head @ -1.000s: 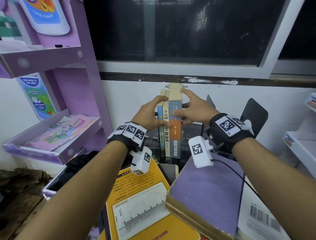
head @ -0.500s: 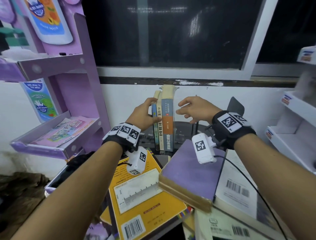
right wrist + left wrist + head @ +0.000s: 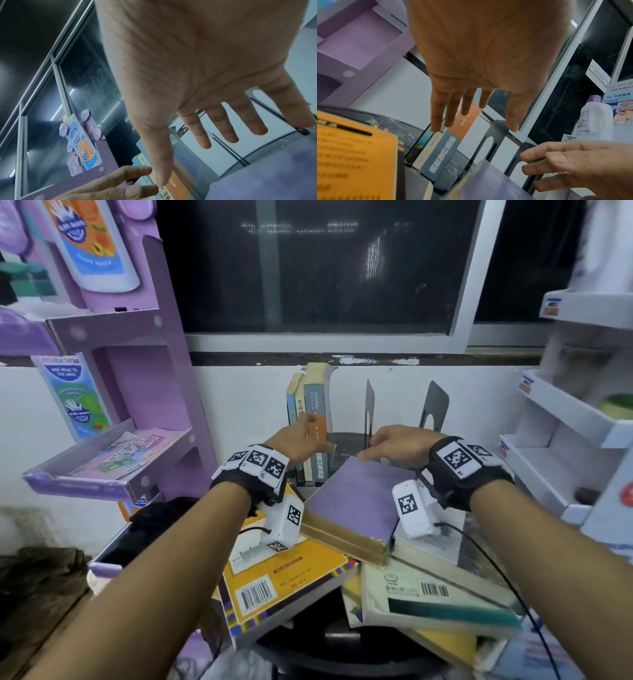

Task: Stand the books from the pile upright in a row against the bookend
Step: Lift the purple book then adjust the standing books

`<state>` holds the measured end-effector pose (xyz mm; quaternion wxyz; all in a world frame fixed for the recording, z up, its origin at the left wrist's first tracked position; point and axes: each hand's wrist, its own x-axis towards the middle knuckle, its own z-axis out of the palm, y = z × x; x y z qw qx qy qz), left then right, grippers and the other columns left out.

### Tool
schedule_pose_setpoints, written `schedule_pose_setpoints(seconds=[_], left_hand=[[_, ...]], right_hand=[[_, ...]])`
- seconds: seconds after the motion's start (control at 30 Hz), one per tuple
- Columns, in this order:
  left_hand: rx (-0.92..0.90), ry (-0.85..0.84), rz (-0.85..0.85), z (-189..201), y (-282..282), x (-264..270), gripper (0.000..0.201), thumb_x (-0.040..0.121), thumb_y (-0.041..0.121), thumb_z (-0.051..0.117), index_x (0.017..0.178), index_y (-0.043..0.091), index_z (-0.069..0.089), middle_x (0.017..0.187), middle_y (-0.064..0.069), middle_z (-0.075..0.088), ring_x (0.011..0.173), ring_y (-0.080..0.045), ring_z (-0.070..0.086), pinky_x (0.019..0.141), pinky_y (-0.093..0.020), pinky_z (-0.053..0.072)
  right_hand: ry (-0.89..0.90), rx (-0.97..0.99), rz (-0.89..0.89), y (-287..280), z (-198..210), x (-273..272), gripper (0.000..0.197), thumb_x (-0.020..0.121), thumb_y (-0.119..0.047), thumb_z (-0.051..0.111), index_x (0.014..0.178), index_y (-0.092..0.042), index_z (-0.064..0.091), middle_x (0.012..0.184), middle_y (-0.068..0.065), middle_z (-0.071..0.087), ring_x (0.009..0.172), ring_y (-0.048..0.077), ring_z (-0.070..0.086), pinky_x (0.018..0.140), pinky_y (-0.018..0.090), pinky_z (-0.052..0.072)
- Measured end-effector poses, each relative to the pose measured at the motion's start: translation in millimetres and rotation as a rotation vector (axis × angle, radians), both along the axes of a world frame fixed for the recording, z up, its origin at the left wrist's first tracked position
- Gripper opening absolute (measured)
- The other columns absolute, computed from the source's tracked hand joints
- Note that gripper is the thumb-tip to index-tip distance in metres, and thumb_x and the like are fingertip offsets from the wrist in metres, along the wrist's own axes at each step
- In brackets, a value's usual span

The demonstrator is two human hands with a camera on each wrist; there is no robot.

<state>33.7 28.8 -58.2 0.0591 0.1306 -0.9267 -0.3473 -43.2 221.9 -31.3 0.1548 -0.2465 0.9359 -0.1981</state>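
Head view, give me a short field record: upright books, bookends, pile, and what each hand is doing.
upright books: three books standing in a row near the wall
bookends: two dark metal bookends, right of the row, with a gap between
pile: purple book on top, yellow book to its left
left hand: left hand open, fingers at the spines of the upright books
right hand: right hand open, over the purple book's far edge
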Motion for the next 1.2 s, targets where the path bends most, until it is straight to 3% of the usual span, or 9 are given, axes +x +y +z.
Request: schedule_pose_setpoints(seconds=[0.1, 0.37, 0.6, 0.7, 0.8, 0.93, 1.03, 1.1, 1.2], left_hand=[[0.037, -0.121, -0.059, -7, 14, 2, 0.065, 0.088, 0.042, 0.063, 0.141, 0.019, 0.031, 0.141, -0.008, 0.045, 0.123, -0.027, 0.048, 0.104, -0.041, 0.04], [0.063, -0.355, -0.1, -18, 42, 6, 0.055, 0.09, 0.047, 0.059, 0.133, 0.013, 0.048, 0.126, -0.012, 0.056, 0.112, -0.028, 0.055, 0.099, -0.036, 0.044], [0.046, -0.419, -0.095, -29, 41, 2, 0.096, 0.063, 0.065, 0.074, 0.141, 0.022, 0.035, 0.138, -0.006, 0.05, 0.122, -0.027, 0.05, 0.108, -0.042, 0.038], [0.087, -0.419, -0.109, -28, 42, 3, 0.068, 0.08, 0.05, 0.07, 0.134, 0.02, 0.042, 0.127, -0.002, 0.054, 0.117, -0.024, 0.054, 0.105, -0.036, 0.04], [0.129, -0.405, -0.135, -25, 44, 7, 0.033, 0.086, 0.04, 0.067, 0.11, 0.026, 0.049, 0.112, 0.001, 0.058, 0.1, -0.02, 0.057, 0.09, -0.028, 0.042], [0.164, -0.395, -0.136, -22, 44, 8, 0.024, 0.085, 0.037, 0.069, 0.099, 0.025, 0.055, 0.117, -0.005, 0.063, 0.102, -0.023, 0.06, 0.094, -0.032, 0.045], [0.155, -0.354, -0.116, -18, 44, 6, 0.037, 0.081, 0.035, 0.074, 0.108, 0.021, 0.054, 0.116, -0.005, 0.061, 0.109, -0.026, 0.058, 0.101, -0.037, 0.044], [0.108, -0.323, -0.098, -18, 43, 5, 0.065, 0.072, 0.042, 0.08, 0.123, 0.015, 0.051, 0.127, -0.006, 0.058, 0.116, -0.027, 0.056, 0.104, -0.043, 0.042], [0.093, -0.269, -0.075, -15, 42, 6, 0.079, 0.073, 0.038, 0.081, 0.137, 0.013, 0.042, 0.135, -0.006, 0.053, 0.121, -0.026, 0.051, 0.103, -0.035, 0.039]], right_hand=[[-0.011, 0.022, -0.017, 8, -8, 4, 0.071, 0.087, -0.048, 0.064, 0.135, 0.002, 0.048, 0.139, 0.02, 0.05, 0.128, 0.034, 0.047, 0.107, 0.04, 0.037], [-0.035, 0.07, 0.018, 24, -20, 4, 0.081, 0.079, -0.056, 0.068, 0.142, -0.014, 0.039, 0.148, 0.002, 0.04, 0.134, 0.021, 0.039, 0.109, 0.034, 0.032], [-0.018, 0.106, 0.036, 25, -21, 1, 0.077, 0.076, -0.051, 0.074, 0.138, -0.018, 0.045, 0.142, 0.0, 0.046, 0.127, 0.02, 0.046, 0.101, 0.03, 0.037], [-0.013, 0.148, 0.053, 25, -21, 1, 0.077, 0.071, -0.049, 0.08, 0.136, -0.021, 0.048, 0.14, -0.001, 0.047, 0.123, 0.019, 0.048, 0.103, 0.032, 0.038], [-0.006, 0.183, 0.066, 25, -21, 0, 0.078, 0.069, -0.046, 0.082, 0.135, -0.022, 0.048, 0.142, -0.002, 0.045, 0.126, 0.019, 0.046, 0.107, 0.034, 0.037], [-0.022, 0.169, 0.064, 25, -20, 0, 0.078, 0.069, -0.042, 0.083, 0.136, -0.022, 0.048, 0.142, 0.0, 0.046, 0.126, 0.02, 0.046, 0.105, 0.031, 0.037], [-0.026, 0.135, 0.058, 24, -19, -1, 0.079, 0.07, -0.036, 0.084, 0.137, -0.021, 0.046, 0.139, 0.001, 0.047, 0.123, 0.02, 0.048, 0.1, 0.029, 0.038], [-0.02, 0.113, 0.056, 23, -19, 0, 0.08, 0.07, -0.033, 0.085, 0.138, -0.02, 0.044, 0.14, 0.002, 0.046, 0.123, 0.021, 0.048, 0.097, 0.027, 0.038], [-0.01, 0.078, 0.054, 21, -20, 1, 0.085, 0.068, -0.033, 0.086, 0.14, -0.021, 0.041, 0.141, -0.001, 0.045, 0.121, 0.02, 0.048, 0.095, 0.027, 0.038]])
